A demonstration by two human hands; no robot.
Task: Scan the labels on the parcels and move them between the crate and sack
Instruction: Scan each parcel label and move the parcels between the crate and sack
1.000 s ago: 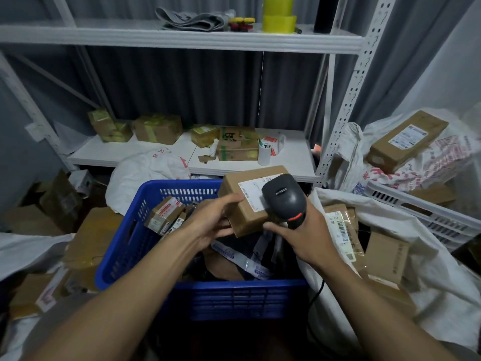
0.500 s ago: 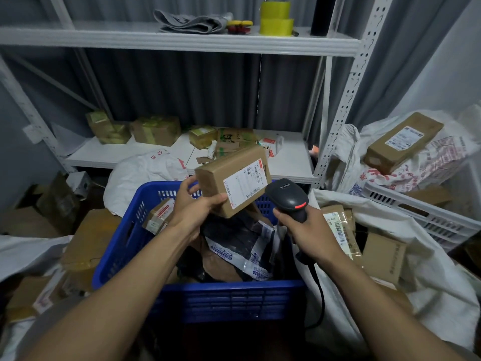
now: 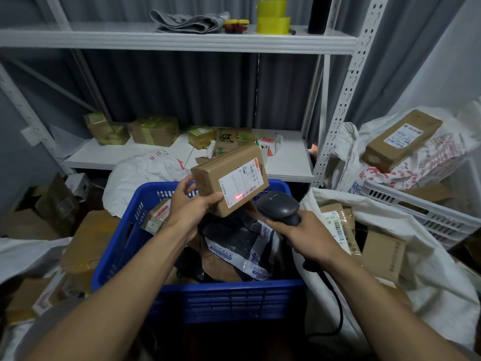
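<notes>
My left hand [image 3: 191,204] grips a brown cardboard parcel [image 3: 223,175] by its left end, holding it tilted above the blue crate [image 3: 229,300]. The parcel's white label faces me, and a red scan dot glows at the label's lower edge. My right hand [image 3: 307,235] grips a black corded barcode scanner [image 3: 279,207], its head just below and right of the parcel. The crate holds several parcels and dark plastic mailers [image 3: 242,246]. The open white sack [image 3: 429,282] lies to the right with several boxes inside.
A white metal shelf rack [image 3: 335,131] stands behind the crate, with boxes on its lower shelf and yellow tape rolls [image 3: 273,18] on top. A white crate [image 3: 426,212] and a long parcel [image 3: 403,139] on another sack sit at right. Cardboard boxes [image 3: 88,243] pile at left.
My left hand lifted the parcel up from in front of the scanner and turned its label toward me. The scanner lowered slightly, and a red dot now shows on the label.
</notes>
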